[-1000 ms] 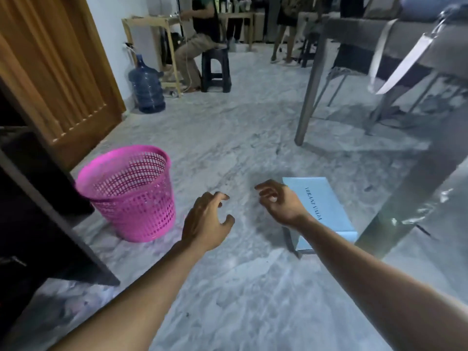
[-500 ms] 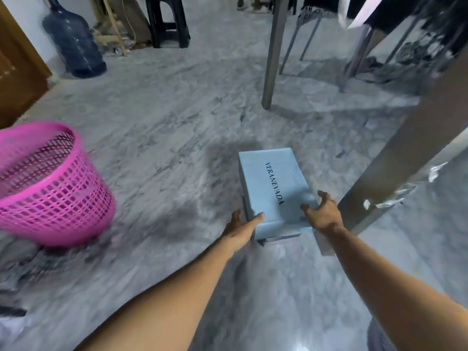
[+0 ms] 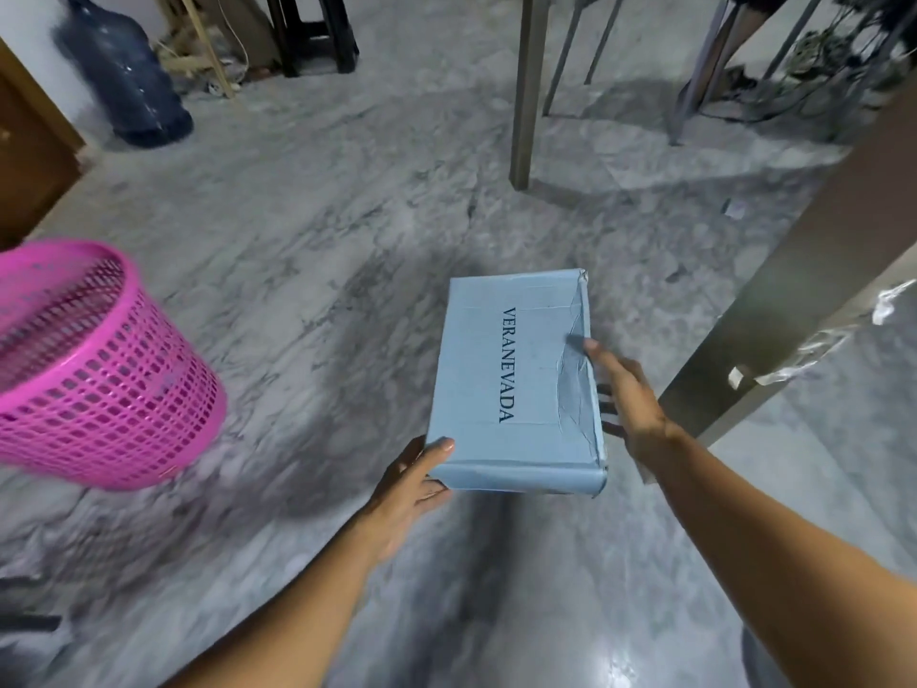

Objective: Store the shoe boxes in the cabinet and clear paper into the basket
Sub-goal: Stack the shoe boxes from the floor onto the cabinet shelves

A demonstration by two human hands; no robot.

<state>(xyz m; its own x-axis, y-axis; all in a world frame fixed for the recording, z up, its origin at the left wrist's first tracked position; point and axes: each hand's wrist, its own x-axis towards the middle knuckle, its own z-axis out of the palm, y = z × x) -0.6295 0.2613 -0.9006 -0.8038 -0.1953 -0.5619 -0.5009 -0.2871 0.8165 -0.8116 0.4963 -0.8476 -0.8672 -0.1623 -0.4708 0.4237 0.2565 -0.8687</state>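
A light blue shoe box [image 3: 516,379] with dark lettering on its lid is held between my two hands, above the grey marble floor. My left hand [image 3: 412,484] grips its near left corner, thumb on the lid. My right hand [image 3: 625,399] presses against its right side, where the lid edge is creased and torn. A pink plastic mesh basket [image 3: 89,369] stands at the left, apart from the box. No cabinet shows in this view.
A thick table leg [image 3: 804,285] slants right beside my right hand. A thinner metal leg [image 3: 523,86] stands behind the box. A blue water jug [image 3: 124,72] and a black stool [image 3: 312,32] are at the far left. A small paper scrap [image 3: 734,208] lies on the floor.
Both hands reached down and closed on the box, which now looks raised off the floor and nearer the camera. The view has tilted down and the basket has slid left.
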